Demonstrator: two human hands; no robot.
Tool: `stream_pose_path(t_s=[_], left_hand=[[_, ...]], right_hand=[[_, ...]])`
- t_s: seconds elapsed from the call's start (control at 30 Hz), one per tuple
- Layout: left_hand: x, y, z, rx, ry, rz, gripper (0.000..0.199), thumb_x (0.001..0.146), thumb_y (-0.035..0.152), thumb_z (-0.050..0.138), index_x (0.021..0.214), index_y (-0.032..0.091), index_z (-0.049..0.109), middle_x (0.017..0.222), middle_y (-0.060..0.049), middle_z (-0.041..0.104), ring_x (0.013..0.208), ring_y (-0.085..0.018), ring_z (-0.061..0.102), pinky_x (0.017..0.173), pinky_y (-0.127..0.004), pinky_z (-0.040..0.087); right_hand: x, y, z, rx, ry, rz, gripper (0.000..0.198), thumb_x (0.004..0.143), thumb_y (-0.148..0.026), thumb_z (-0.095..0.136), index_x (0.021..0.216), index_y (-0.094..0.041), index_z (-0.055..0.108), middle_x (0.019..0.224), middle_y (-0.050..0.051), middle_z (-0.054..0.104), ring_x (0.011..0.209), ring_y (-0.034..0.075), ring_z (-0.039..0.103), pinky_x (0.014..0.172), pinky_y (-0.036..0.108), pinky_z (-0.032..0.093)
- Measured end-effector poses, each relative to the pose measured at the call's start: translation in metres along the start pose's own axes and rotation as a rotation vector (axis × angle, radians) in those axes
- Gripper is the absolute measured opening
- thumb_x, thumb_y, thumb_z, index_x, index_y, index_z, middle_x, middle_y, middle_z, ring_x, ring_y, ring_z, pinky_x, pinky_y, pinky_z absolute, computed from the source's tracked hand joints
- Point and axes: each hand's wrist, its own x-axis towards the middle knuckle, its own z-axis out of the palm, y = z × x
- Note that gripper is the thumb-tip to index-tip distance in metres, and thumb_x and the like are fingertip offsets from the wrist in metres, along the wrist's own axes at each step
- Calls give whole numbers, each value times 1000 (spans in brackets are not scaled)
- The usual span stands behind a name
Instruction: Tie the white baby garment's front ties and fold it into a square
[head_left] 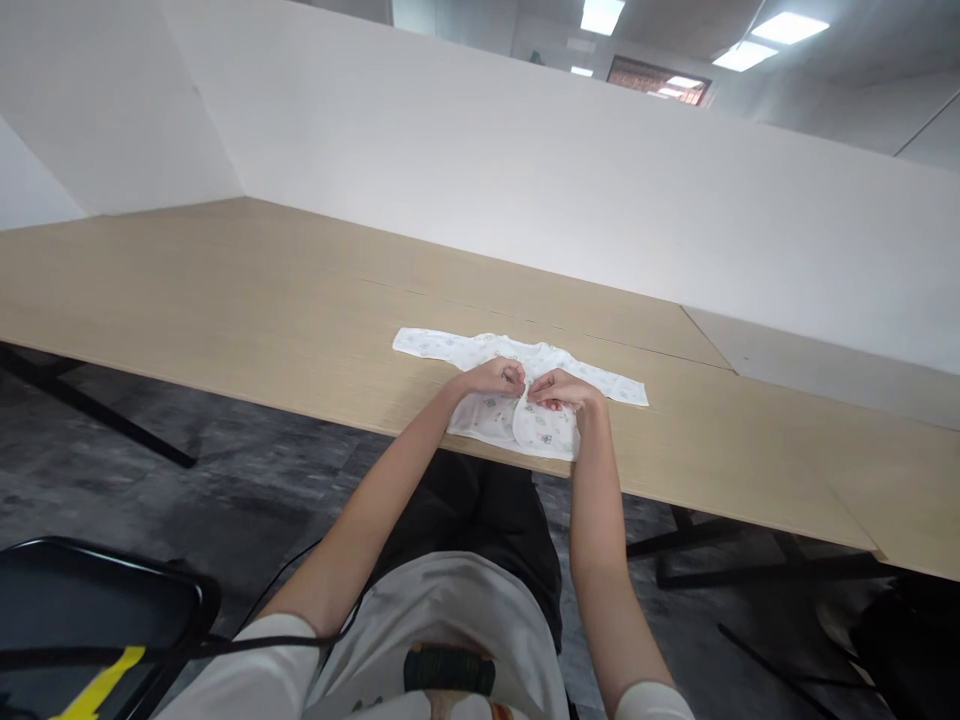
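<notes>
A small white long-sleeved baby shirt [484, 425] with a scattered print lies spread on the table, its sleeves stretched out to both sides. Its hem is close to the table's front edge. At the middle of its front, my left hand [499, 376] is closed in a pinch on the shirt's front opening. Just to the right, my right hand [559, 388] pinches the facing edge of the same opening. A curved front flap shows between and below the hands. The exact bit of cloth between the fingertips is hidden.
The long wooden table [247, 290] has a white partition [465, 160] along its back. A black chair [97, 600] stands at lower left, with a black cable [247, 645] and a yellow strip [101, 685] near it. Dark table legs [105, 410] show below.
</notes>
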Motion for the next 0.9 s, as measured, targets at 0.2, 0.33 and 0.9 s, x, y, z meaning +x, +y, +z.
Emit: stream_pose_path(t_s=[0.2,0.33,0.9], left_hand=[[1,-2,-1,-12,0,6,29,64,33,73,80,14,59,72,-2,64,65,-13,58,57,-21,40],[0,-1,-2,15,13,-23,32,63,34,75,87,13,66,73,-4,67,68,-15,61,60,-22,43],[-6,9,2,196,113,-45,40,65,33,75,101,15,71,76,-5,70,68,-18,65,60,-23,47]], right_hand=[[-2,-4,3,-10,16,8,24,59,-28,78,68,-9,67,45,-2,50,40,5,39,38,18,28],[0,-5,4,-35,6,-7,26,60,-31,78,68,-8,67,46,-2,50,40,5,39,37,19,27],[13,4,5,-104,-27,-21,23,61,-29,75,68,-10,64,45,-3,50,39,5,40,38,19,29]])
